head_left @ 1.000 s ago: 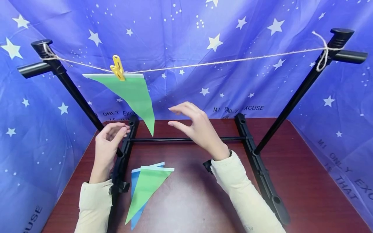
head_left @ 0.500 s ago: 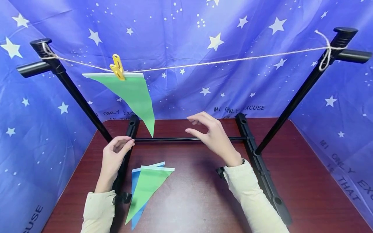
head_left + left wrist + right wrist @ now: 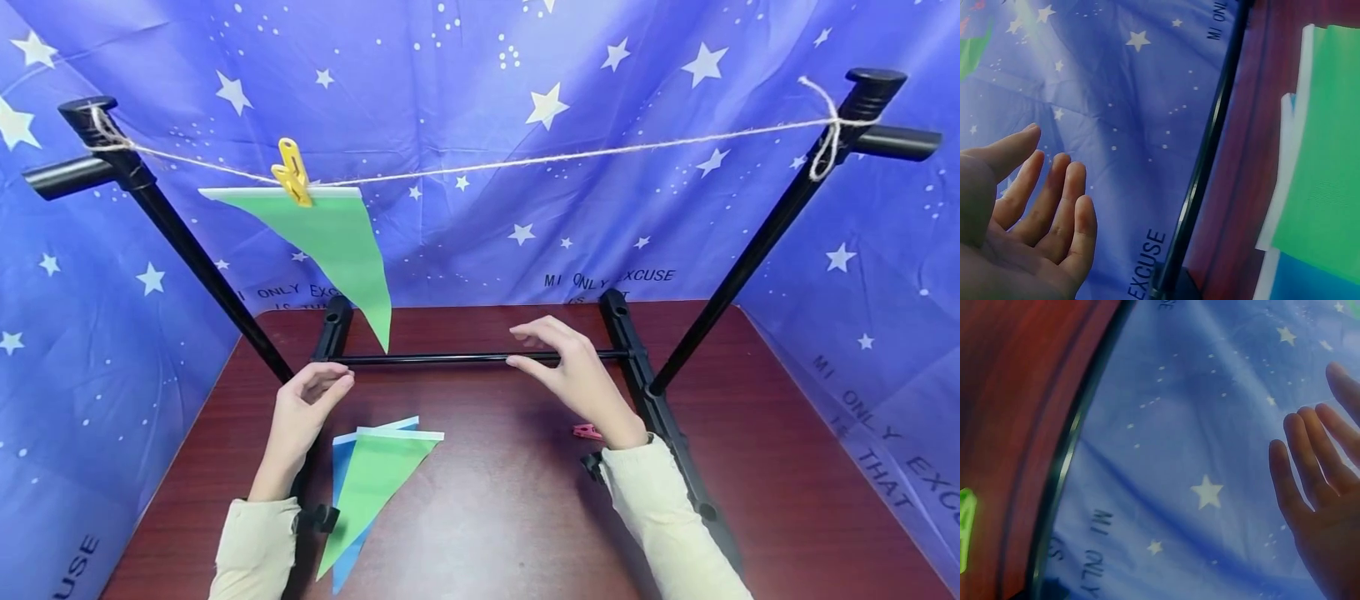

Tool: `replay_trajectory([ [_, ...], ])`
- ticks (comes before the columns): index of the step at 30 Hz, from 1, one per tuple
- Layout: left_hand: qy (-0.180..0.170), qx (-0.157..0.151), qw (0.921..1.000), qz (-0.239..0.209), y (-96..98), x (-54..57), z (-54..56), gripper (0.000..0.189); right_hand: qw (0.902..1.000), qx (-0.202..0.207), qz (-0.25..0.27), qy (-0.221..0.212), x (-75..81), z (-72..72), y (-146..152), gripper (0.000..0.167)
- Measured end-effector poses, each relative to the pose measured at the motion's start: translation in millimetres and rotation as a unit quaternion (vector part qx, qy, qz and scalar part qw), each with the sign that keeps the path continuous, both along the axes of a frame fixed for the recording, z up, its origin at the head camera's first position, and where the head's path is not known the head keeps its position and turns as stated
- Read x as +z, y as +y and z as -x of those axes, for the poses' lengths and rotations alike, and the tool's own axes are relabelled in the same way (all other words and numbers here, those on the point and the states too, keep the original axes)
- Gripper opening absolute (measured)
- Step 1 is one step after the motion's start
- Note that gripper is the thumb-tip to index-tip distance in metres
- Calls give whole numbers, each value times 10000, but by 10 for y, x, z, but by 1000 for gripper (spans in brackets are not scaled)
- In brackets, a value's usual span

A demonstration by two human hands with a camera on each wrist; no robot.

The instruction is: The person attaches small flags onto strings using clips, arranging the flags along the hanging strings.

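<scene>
My left hand (image 3: pixel 300 421) and right hand (image 3: pixel 577 379) hold nothing, fingers loose — the pegged flag (image 3: pixel 341 242) hangs far left. I'm likely between hangings — next should mean pinching the near green flag (image 3: pixel 375 479).

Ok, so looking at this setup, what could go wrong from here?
The hung green flag has just one yellow clip on it, so it might twist or slip off the string.
On the table, another green flag overlaps a blue flag; lifting one could drag the other.
A pink clip shows beside the right hand in the head view, so it might get knocked.
</scene>
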State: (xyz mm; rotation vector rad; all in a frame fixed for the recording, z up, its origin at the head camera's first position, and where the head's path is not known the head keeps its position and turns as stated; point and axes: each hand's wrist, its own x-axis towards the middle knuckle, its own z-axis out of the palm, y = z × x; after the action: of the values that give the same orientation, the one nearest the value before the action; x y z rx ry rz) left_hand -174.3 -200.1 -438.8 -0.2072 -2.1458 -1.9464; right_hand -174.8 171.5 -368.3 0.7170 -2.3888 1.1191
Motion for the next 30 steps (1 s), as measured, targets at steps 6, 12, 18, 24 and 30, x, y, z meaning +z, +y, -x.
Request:
replay_trajectory([
  [6, -112, -150, 9993, 335, -4, -70, -14, 28, 9999, -103, -119, 17, -146, -34, 165, 33],
  [12, -200, -248, 9973, 667, -30, -109, -65, 28, 9994, -284, -184, -84, -256, -80, 277, 33],
  [18, -306, -413, 9921, 1141, -68, -174, -132, 26, 9982, -402, -387, -231, -372, -172, 362, 32],
  [24, -444, -615, 9872, 1406, -46, -202, -176, 24, 9973, -475, -520, -229, -466, -243, 468, 31],
  [30, -598, -693, 9818, 1666, 0, -246, -220, 29, 9947, -409, -451, -827, -545, -336, 569, 33],
])
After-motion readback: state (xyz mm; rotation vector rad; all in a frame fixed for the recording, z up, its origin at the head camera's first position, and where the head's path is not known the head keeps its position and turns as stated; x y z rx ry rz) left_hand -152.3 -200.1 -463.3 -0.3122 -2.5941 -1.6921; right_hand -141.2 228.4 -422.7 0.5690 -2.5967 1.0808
